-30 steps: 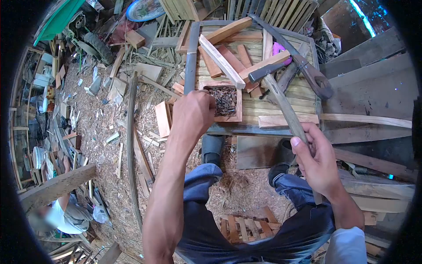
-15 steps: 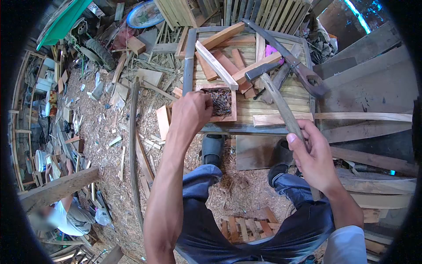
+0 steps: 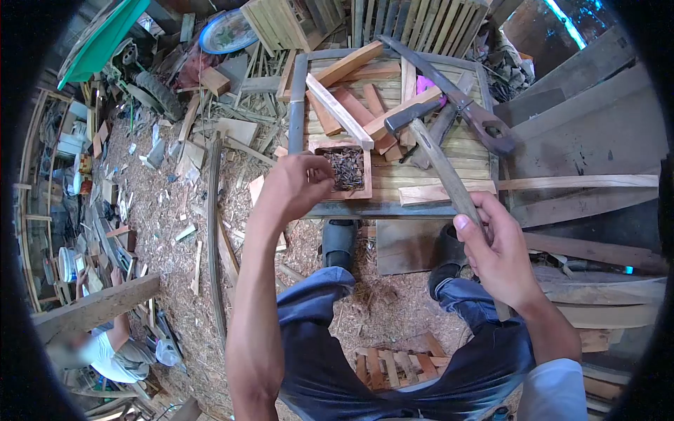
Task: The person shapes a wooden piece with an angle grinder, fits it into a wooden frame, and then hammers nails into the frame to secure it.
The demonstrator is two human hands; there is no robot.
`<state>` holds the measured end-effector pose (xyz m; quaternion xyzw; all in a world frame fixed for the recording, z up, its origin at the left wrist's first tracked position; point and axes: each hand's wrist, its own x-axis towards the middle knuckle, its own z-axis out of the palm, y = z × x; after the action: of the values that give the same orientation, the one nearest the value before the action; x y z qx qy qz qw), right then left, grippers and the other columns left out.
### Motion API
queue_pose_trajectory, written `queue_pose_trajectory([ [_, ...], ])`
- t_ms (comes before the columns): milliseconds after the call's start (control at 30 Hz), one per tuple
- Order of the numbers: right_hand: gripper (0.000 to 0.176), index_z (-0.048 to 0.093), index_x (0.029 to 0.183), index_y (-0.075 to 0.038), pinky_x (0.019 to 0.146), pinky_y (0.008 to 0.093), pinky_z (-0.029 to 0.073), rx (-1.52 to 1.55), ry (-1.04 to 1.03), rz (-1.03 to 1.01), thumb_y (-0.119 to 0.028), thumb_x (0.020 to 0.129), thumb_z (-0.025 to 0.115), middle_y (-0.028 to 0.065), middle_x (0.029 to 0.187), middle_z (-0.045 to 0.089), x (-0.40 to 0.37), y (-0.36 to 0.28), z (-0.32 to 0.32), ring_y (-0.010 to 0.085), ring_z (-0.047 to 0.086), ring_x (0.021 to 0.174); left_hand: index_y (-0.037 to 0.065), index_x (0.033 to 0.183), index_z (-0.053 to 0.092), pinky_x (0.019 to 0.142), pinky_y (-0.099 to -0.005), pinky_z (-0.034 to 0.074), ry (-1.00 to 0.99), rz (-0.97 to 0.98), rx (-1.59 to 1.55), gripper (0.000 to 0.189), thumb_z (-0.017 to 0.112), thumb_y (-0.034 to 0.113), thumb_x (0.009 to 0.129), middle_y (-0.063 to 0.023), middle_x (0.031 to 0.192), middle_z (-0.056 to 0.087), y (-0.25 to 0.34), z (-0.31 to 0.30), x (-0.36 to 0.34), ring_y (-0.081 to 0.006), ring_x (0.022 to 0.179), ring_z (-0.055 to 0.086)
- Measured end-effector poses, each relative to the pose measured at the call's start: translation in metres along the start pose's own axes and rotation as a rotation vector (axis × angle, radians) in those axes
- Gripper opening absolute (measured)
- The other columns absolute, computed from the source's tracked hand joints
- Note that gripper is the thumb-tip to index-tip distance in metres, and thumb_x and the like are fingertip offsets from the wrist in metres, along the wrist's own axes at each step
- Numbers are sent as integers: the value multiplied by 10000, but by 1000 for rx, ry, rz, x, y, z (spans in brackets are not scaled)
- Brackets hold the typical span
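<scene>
My right hand (image 3: 496, 245) is wrapped round the wooden handle of a hammer (image 3: 444, 167), whose dark head points away from me over the slatted table. My left hand (image 3: 300, 184) is at the left side of a small wooden box (image 3: 368, 177), with its fingers curled in and their tips together. Whatever they pinch, if anything, is hidden. Inside the box lies a heap of small dark nails (image 3: 346, 170). A light wooden strip (image 3: 340, 111) rests across the box's far edge.
On the slatted table (image 3: 298, 119) lie a handsaw (image 3: 463, 105), several wood offcuts (image 3: 361, 112) and a pale board (image 3: 428, 193) near its front edge. Wood scraps and shavings cover the floor to the left. Another person (image 3: 116, 351) is at the lower left, near a beam (image 3: 98, 305).
My left hand has drawn back a little, left and toward me, from over the nails to the box's side. The hammer stays in my right hand, nearly still.
</scene>
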<state>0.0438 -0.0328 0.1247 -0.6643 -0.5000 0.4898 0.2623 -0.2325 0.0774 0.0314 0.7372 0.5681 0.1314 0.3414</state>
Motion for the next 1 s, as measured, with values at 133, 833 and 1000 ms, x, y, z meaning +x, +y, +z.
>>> queue_pose_trajectory([
  [133, 255, 540, 1151, 25, 775, 308, 467, -6, 3, 6, -172, 990, 559, 118, 917, 663, 1, -1, 0, 140, 585, 845, 30, 970, 698, 721, -300, 498, -81, -133, -333, 168, 688, 152, 855, -71, 813, 674, 13, -14, -3, -132, 775, 633],
  [833, 233, 536, 1140, 12, 765, 309, 459, -8, -24, 3, -166, 990, 555, 100, 875, 635, 3, 1, 6, 138, 562, 816, 47, 1010, 727, 750, -351, 508, 137, 43, -9, 209, 711, 137, 822, -116, 883, 677, -9, 0, 4, -257, 801, 649],
  [1000, 233, 538, 1139, 7, 755, 305, 456, -13, -24, 7, -169, 988, 560, 93, 864, 629, 2, 0, 5, 134, 547, 805, 88, 1025, 726, 817, -415, 529, 242, 100, 97, 277, 729, 98, 748, -108, 965, 631, 1, 9, 4, -303, 901, 646],
])
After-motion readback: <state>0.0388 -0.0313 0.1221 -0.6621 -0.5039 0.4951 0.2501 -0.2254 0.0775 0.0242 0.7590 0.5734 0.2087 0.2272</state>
